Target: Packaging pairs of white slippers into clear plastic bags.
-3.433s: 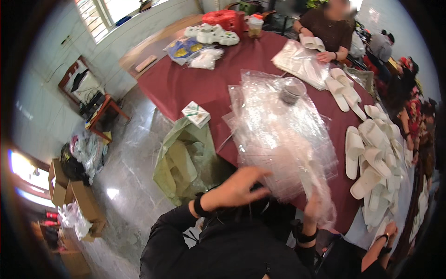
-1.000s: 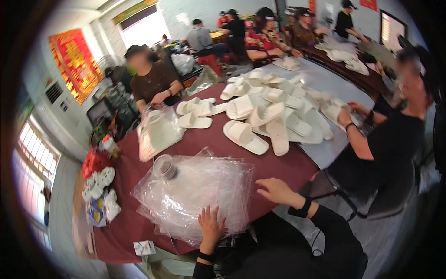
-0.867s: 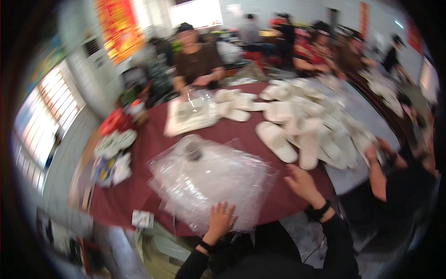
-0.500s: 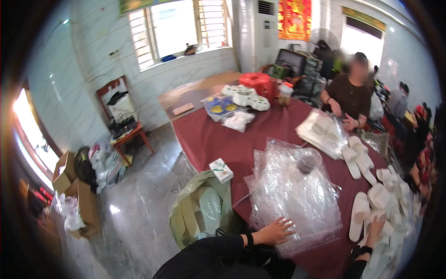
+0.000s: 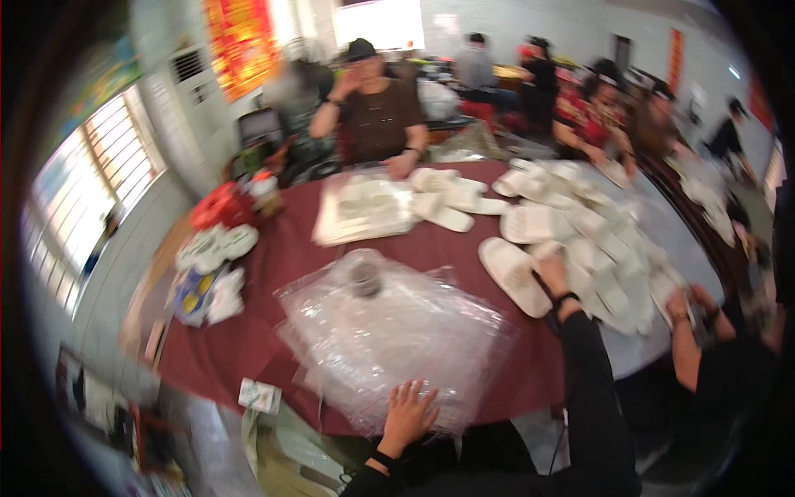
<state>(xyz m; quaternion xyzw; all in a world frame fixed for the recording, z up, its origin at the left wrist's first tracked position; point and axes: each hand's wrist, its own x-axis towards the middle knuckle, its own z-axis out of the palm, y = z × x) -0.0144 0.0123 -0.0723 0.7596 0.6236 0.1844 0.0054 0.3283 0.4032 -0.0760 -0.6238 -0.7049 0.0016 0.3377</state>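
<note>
My left hand (image 5: 409, 416) lies flat, fingers spread, on the near edge of a stack of clear plastic bags (image 5: 389, 340). A small grey round object (image 5: 364, 277), blurred, sits on the far part of the stack. To the right, my right hand (image 5: 553, 272) touches the near left side of a heap of white slippers (image 5: 592, 240). Its fingertips are blurred against the pale slippers, so a grip cannot be made out. One white slipper (image 5: 512, 269) lies just left of that hand, sole down.
Across the dark red table (image 5: 257, 323) a person (image 5: 381, 116) sits behind a pale stack (image 5: 360, 207) with slippers on it. At left are a red bag (image 5: 222, 207) and white clogs (image 5: 217, 247). Another person's hands (image 5: 691, 302) handle slippers at right.
My view has swung to the right, bringing more of the slipper heap and other people into sight. My left hand remains on the bags. The seated person has raised one hand toward the head.
</note>
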